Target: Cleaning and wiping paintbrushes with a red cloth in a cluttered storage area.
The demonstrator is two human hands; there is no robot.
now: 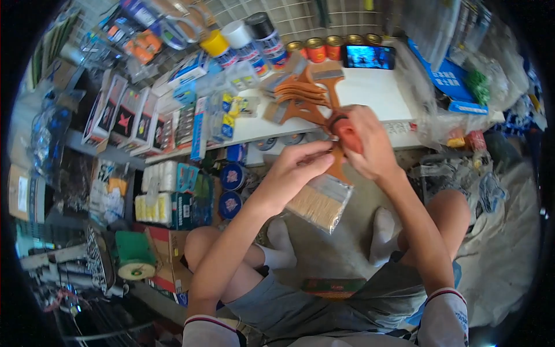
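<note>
My left hand [301,171] pinches the handle area of a flat paintbrush [323,201], whose pale bristles are wrapped in clear plastic and point down over the floor. A red object with a dark part [348,133] is gripped in my right hand [370,145], against the end of the brush's wooden handle. What kind of tool it is cannot be told. Behind my hands, a heap of wooden-handled flat paintbrushes [299,93] lies on a white shelf [368,97].
A phone [369,57] with a lit screen stands beside small red cans [315,50]. Spray cans [266,39] stand left of them. Boxes [123,115] fill the shelf's left part. A green scale [134,253] is at lower left; plastic bags [459,173] lie at right.
</note>
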